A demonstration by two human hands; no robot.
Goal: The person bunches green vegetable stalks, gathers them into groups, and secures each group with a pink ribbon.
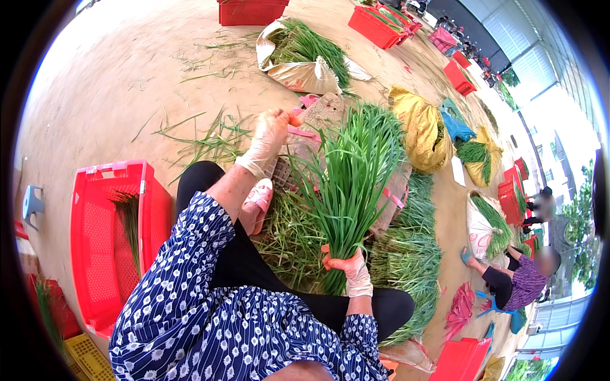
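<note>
My right hand (351, 269), in a thin whitish glove with bare fingertips, is wrapped round the lower end of a thick bunch of garlic chives (356, 184). The long flat green leaves fan out away from me. My left hand (272, 134), gloved the same way, is raised to the left of the leaf tips with its fingers curled closed. Anything in those fingers is too small to make out. Just beyond, pink strips (304, 132) lie on a worn board (324, 111). Loose trimmed leaves (289, 238) are heaped between my legs.
To my left stands a red crate (105, 247) with a few chives inside. Stacked chives (406, 260) lie along my right. Ahead are an open white sack (305, 79) of chives and a yellow sack (422, 136). Another person (518, 276) sits far right beside a sack.
</note>
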